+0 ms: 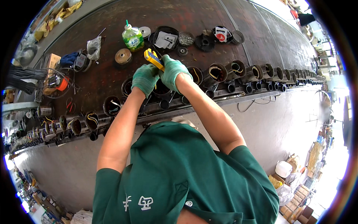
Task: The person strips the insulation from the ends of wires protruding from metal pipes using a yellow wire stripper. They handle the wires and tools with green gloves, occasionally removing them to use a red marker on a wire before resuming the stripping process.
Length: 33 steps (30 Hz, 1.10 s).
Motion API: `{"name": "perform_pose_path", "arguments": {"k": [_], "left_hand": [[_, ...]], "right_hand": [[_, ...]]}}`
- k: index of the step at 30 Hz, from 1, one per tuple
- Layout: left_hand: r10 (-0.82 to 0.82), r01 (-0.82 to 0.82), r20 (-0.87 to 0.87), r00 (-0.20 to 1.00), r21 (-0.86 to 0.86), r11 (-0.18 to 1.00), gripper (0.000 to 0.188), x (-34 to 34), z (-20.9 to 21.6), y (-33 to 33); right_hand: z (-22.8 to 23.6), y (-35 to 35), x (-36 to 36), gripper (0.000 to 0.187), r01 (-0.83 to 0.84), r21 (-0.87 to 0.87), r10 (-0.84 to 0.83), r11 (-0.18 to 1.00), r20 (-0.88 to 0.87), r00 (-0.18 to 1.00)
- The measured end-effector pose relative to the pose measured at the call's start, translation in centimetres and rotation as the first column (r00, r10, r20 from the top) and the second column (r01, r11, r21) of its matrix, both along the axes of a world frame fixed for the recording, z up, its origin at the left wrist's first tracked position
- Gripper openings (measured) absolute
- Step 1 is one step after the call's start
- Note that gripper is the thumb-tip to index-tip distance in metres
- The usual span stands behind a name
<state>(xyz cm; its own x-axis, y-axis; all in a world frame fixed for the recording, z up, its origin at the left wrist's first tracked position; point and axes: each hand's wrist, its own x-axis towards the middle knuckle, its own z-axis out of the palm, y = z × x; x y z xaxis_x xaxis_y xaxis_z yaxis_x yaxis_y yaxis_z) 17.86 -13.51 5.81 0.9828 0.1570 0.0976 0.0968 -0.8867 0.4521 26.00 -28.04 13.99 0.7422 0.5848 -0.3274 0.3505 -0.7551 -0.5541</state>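
Both my hands wear green knitted gloves and meet above the row of dark metal cylinders (pixel 216 72). My right hand (pixel 173 71) is closed round the near end of a yellow and dark hand-held tool (pixel 152 56), whose exact kind I cannot make out. Its yellow end points away, up and to the left. Close against it, my left hand (pixel 145 77) is closed, its fingertips by the tool's near end; what they pinch is hidden. Below the hands, a cylinder (pixel 163 91) is partly covered. Coloured wires stick out of neighbouring open cylinders.
Beyond my hands stand a green liquid bottle (pixel 133 38), a metal disc (pixel 123 56), a black round tray (pixel 166 40) with papers and a dish of small metal parts (pixel 186 38). At left are a clear plastic bag (pixel 94 47), a cardboard box (pixel 52 71) and an orange-ended spool (pixel 62 84).
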Motion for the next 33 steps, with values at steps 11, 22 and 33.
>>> {"name": "perform_pose_path", "arguments": {"k": [11,22,33], "left_hand": [[0.052,0.003,0.161,0.986,-0.325,0.946,0.020,-0.6,-1.9,-0.9],[0.160,-0.085,0.170,0.972,-0.381,0.921,0.017,-0.9,-2.2,-0.9],[0.113,-0.050,0.178,0.977,-0.322,0.945,0.019,-1.3,-1.1,-0.9]], "right_hand": [[-2.3,0.4,1.9,0.051,-0.012,-0.022,0.014,1.000,0.065,0.998],[-3.0,-8.3,1.5,0.036,0.457,0.340,-0.066,0.822,-0.740,0.669],[-4.4,-7.7,-0.2,0.034,0.542,0.291,0.077,0.788,-0.921,0.382]]}}
